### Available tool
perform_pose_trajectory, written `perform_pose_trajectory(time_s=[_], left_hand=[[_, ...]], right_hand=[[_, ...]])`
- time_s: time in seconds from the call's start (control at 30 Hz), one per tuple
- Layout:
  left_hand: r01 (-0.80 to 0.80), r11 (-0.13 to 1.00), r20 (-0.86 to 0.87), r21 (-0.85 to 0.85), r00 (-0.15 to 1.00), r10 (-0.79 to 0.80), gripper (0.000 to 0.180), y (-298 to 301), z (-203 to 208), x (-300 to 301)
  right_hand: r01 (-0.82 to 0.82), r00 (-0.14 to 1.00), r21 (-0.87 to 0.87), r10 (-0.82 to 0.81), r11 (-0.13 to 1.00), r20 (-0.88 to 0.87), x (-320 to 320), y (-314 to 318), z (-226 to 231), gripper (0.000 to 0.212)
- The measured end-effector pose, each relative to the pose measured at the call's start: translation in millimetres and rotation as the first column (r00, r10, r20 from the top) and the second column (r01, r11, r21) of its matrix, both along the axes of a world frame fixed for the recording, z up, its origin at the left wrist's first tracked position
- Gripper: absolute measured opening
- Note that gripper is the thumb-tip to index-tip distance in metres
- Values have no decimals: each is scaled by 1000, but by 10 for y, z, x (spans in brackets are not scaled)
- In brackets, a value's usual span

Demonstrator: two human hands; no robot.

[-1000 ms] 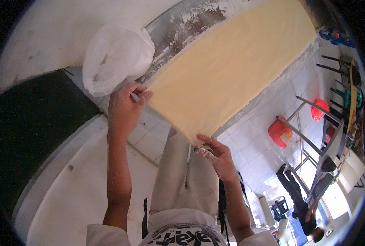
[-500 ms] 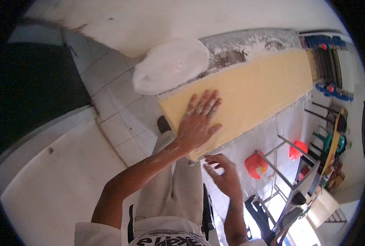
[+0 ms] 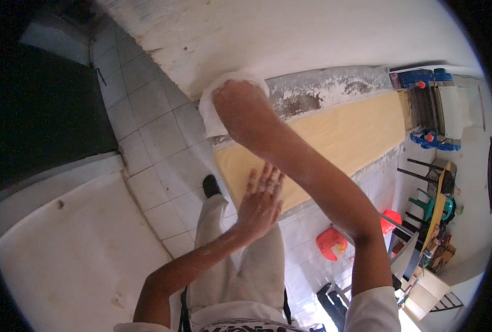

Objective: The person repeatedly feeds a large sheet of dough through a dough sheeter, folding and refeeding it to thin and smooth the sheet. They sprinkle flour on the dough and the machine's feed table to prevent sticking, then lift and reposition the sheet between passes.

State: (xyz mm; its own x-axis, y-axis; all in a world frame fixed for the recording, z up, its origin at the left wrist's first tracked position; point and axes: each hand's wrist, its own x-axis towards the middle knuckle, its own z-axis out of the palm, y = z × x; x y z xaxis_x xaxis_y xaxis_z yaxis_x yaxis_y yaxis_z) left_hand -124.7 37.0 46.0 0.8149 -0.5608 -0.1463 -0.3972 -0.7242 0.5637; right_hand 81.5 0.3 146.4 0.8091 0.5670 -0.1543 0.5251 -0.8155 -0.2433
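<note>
A long sheet of pale yellow dough lies along a floured bench. My left hand, dusted with flour, rests flat on the dough's near end with its fingers stretched out. My right arm crosses over the dough to the left, and my right hand is down in the white heap of flour at the bench's far left corner. The fingers of that hand are hidden, so I cannot see what they hold.
A roller machine with blue sides and red knobs stands at the bench's far right end. Red plastic bags, a green stool and a metal-framed table are to the right. A person's dark-clothed legs show at lower right.
My right hand has left the dough's near edge and reached across into the flour. My left hand remains on the dough's near end. The view has shifted slightly.
</note>
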Motion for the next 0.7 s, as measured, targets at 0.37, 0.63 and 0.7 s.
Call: perform_pose_trajectory(time_s=[0.37, 0.63, 0.7], left_hand=[[-317, 945, 89, 86, 947, 310, 62, -284, -516, 32], [-269, 890, 246, 368, 951, 186, 68, -406, -284, 204], [-270, 889, 247, 370, 951, 186, 67, -505, -276, 259]], right_hand=[[100, 995, 371, -98, 923, -25, 116, 116, -526, 11], [35, 999, 540, -45, 841, 5, 367, -115, -713, 12], [74, 996, 571, -94, 818, 6, 398, -348, -666, 14]])
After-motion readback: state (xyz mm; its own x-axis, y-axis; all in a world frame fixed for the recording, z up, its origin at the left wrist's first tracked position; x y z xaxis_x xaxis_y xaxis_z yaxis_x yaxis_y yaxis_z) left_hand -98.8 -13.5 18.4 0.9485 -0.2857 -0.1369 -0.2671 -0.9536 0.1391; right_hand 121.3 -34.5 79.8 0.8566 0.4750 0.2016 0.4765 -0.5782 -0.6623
